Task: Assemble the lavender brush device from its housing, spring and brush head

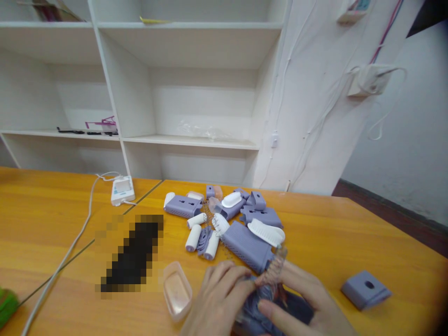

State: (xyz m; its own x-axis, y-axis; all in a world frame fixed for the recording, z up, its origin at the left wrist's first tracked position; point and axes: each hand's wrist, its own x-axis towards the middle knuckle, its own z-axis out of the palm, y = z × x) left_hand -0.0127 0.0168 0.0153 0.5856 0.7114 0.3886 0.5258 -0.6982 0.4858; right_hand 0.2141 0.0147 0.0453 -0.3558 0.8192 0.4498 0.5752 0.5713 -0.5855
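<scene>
At the bottom centre, my left hand and my right hand close in on a blurred purple-grey plastic part from either side. Between the fingers a thin, see-through coiled or toothed strip sticks up; its exact kind is unclear. The underside of the held part is hidden by my hands and the frame edge. Just beyond lies a large purple-grey housing with a white bristled brush piece against it. A clear shallow plastic tray rests left of my left hand.
Behind the hands is a pile of purple housings, white rollers and thin springs. A purple cover with a hole lies at right. A pixelated dark object, a power strip and its cable are at left.
</scene>
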